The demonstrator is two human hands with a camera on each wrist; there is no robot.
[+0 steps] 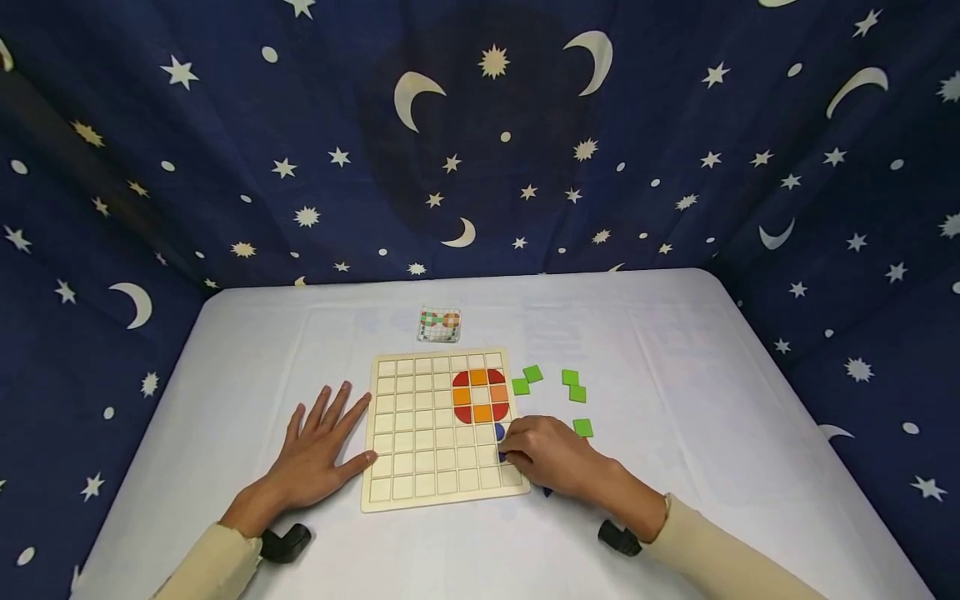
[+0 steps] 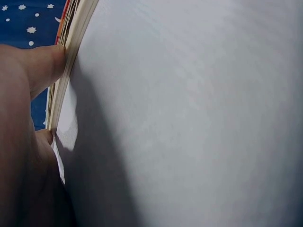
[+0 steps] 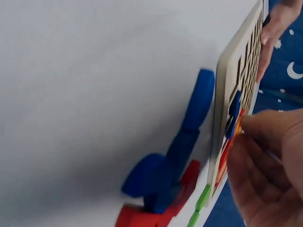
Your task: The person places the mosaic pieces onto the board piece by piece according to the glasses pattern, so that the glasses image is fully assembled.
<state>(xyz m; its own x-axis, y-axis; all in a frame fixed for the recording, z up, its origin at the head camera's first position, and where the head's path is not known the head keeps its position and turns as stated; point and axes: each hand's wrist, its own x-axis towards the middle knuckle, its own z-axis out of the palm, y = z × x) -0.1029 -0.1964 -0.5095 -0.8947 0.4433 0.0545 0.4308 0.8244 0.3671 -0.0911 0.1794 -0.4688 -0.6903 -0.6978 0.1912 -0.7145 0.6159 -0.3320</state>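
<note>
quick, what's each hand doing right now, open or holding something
Left hand: open, touching the left edge of the grid board.
Right hand: fingers curled at the blue tiles; cannot tell whether it pinches one.

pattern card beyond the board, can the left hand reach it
Probably yes: the left hand only touches the left edge of the board, and no object blocks the way to the pattern card, though it would need to stretch forward.
</note>
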